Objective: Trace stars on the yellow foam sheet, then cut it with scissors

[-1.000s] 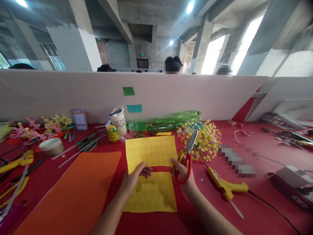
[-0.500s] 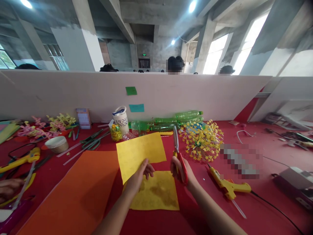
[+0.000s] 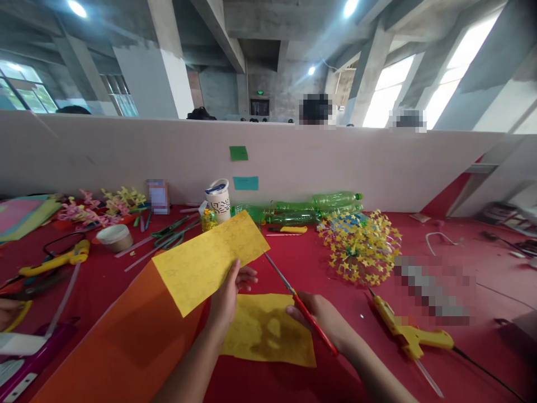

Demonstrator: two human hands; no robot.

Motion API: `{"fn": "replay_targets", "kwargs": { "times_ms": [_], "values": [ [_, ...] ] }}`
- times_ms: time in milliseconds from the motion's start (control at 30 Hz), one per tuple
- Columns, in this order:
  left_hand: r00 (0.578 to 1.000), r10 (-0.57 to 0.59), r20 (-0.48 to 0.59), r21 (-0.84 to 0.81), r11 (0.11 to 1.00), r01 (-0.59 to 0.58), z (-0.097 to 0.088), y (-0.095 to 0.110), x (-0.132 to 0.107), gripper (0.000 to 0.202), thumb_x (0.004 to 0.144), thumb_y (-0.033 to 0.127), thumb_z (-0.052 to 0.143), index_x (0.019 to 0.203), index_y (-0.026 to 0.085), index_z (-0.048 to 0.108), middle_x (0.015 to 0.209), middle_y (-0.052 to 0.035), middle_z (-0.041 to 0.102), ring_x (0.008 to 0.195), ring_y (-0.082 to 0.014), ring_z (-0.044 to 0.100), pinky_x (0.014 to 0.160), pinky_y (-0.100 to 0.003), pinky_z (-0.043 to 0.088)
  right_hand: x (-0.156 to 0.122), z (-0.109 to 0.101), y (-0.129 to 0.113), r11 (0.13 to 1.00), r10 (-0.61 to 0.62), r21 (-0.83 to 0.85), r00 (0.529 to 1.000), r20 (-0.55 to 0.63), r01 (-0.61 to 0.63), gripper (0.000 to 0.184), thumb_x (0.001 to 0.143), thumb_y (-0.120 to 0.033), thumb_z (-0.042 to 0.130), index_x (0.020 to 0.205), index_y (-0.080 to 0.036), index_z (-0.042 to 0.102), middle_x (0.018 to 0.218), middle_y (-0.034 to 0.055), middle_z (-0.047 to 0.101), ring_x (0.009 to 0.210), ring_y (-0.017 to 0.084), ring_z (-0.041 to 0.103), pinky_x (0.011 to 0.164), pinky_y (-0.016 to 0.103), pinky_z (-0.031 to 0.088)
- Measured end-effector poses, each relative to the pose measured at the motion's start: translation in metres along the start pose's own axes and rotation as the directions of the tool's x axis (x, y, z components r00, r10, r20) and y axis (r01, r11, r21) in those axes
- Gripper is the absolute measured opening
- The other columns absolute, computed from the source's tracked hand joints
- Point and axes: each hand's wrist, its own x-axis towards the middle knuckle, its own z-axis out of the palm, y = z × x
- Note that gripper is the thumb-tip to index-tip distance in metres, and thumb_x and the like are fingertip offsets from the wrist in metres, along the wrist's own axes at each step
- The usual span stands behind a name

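Note:
My left hand (image 3: pixel 229 294) is closed on the near edge of a cut yellow sheet (image 3: pixel 207 260) marked with faint star outlines and holds it up, tilted to the left. My right hand (image 3: pixel 325 319) grips red-handled scissors (image 3: pixel 297 302), blades together and pointing up-left toward the lifted sheet. A second yellow piece (image 3: pixel 268 330) lies flat on the red table (image 3: pixel 302 263) under both hands.
A large orange sheet (image 3: pixel 121 341) lies left of my arm. A yellow glue gun (image 3: pixel 409 333) with its cord rests at right, a yellow star cluster (image 3: pixel 361 246) behind it. Green bottles (image 3: pixel 310 207), a paper cup (image 3: pixel 218 201) and craft scraps line the white partition (image 3: pixel 293 159). Another person's hand (image 3: pixel 6 310) shows at far left.
My left hand lifted the upper yellow piece away from the lower one and swung it left. My right hand turned the scissors from pointing up-right to pointing up-left.

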Motion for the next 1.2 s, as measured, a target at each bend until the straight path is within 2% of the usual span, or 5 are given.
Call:
{"fn": "replay_targets", "kwargs": {
  "times_ms": [233, 533, 733, 1033, 1200],
  "values": [
    [0.998, -0.039, 0.050, -0.017, 0.999, 0.040, 0.008, 0.006, -0.008, 0.042, 0.082, 0.050, 0.050, 0.085, 0.012, 0.067, 0.082, -0.0103, 0.068, 0.073, -0.0196, 0.062, 0.056, -0.023, 0.044, -0.006, 0.000, -0.013, 0.970, -0.005, 0.244, 0.997, 0.071, -0.013, 0.038, 0.080, -0.052, 0.046, 0.066, -0.017, 0.038, 0.055, -0.0044, 0.034, 0.049, 0.007, 0.032, 0.044, 0.018, 0.023],
    [0.996, -0.075, 0.047, 0.009, 0.997, 0.074, 0.008, -0.003, -0.009, 0.044, 0.081, 0.047, 0.053, 0.104, 0.012, 0.065, 0.088, -0.0103, 0.070, 0.081, -0.0238, 0.064, 0.073, -0.031, 0.046, -0.004, 0.014, -0.007, 0.798, 0.077, 0.582, 0.984, 0.163, -0.158, 0.043, 0.078, -0.060, 0.043, 0.074, -0.017, 0.040, 0.047, -0.0085, 0.030, 0.034, 0.004, 0.031, 0.034, 0.016, 0.026],
    [0.997, -0.079, 0.001, -0.052, 0.996, 0.079, 0.008, -0.003, -0.009, 0.038, 0.079, 0.044, 0.058, 0.102, 0.015, 0.066, 0.097, -0.0093, 0.068, 0.089, -0.0244, 0.063, 0.081, -0.032, 0.043, -0.003, 0.018, -0.005, 0.780, 0.075, 0.605, 0.983, 0.166, -0.162, 0.042, 0.078, -0.059, 0.044, 0.073, -0.017, 0.041, 0.047, -0.0088, 0.030, 0.034, 0.003, 0.030, 0.033, 0.015, 0.027],
    [0.996, -0.062, -0.069, -0.195, 0.980, 0.048, 0.009, 0.000, -0.010, 0.033, 0.075, 0.037, 0.065, 0.097, 0.013, 0.065, 0.097, -0.0107, 0.068, 0.098, -0.0262, 0.060, 0.084, -0.034, 0.044, -0.007, 0.013, -0.011, 0.858, -0.024, 0.512, 0.991, 0.131, -0.047, 0.040, 0.079, -0.057, 0.045, 0.075, -0.017, 0.042, 0.055, -0.0056, 0.036, 0.042, 0.005, 0.036, 0.038, 0.015, 0.030],
    [0.994, -0.078, -0.076, -0.208, 0.976, 0.061, 0.010, 0.002, -0.010, 0.035, 0.076, 0.036, 0.065, 0.102, 0.012, 0.064, 0.098, -0.0108, 0.067, 0.099, -0.0257, 0.059, 0.084, -0.032, 0.045, -0.007, 0.016, -0.013, 0.879, 0.024, 0.470, 0.993, 0.113, -0.075, 0.041, 0.078, -0.057, 0.047, 0.073, -0.017, 0.039, 0.056, -0.0052, 0.037, 0.044, 0.004, 0.035, 0.039, 0.015, 0.028]
  ]
}}
